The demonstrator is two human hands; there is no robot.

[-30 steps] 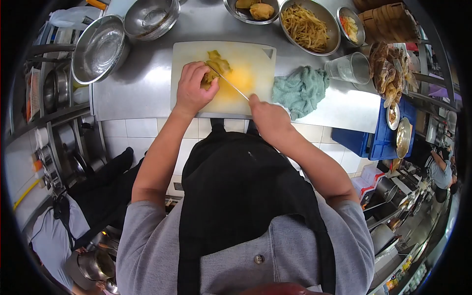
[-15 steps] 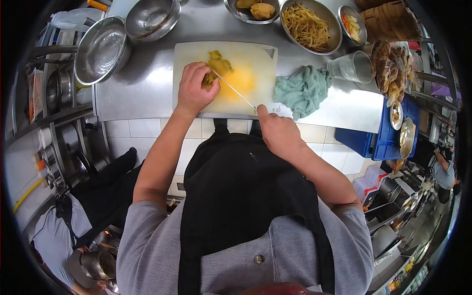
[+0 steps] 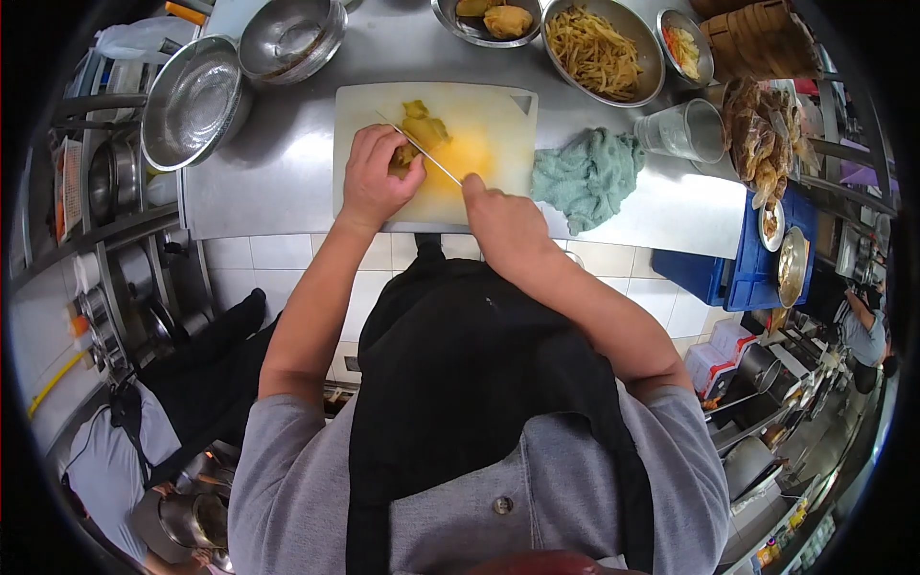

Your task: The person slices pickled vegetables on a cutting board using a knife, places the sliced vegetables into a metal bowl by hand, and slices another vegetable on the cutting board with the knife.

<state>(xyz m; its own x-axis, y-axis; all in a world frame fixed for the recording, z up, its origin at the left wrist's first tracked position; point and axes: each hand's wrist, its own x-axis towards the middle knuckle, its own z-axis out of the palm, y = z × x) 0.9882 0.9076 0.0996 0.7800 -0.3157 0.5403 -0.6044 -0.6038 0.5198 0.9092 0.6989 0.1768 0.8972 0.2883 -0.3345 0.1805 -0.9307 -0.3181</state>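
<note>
A white cutting board [image 3: 510, 134] with a yellow stain lies on the steel counter. On its left half sits a yellow-green vegetable [image 3: 423, 125] that looks pickled, partly in pieces. My left hand [image 3: 379, 180] is closed over the near part of it, fingertips curled, hiding some of it. With its handle wrapped in my right hand [image 3: 508, 225], a knife [image 3: 443, 171] slants across the board. Its thin blade runs up and left, past my left fingers and against the vegetable. To the right of the board a crumpled green cloth [image 3: 588, 179] touches its edge.
Behind the board stand a bowl of shredded vegetable [image 3: 594, 56], a bowl with yellow chunks [image 3: 508, 23] and a small bowl [image 3: 682, 50]. A clear plastic container [image 3: 682, 131] lies right. Steel bowls [image 3: 290, 40] and a colander [image 3: 192, 103] are left. Another person [image 3: 125, 431] is lower left.
My right hand and the knife have moved left and forward along the blade's line, so the tip reaches farther past my left fingers. My left hand stays on the vegetable.
</note>
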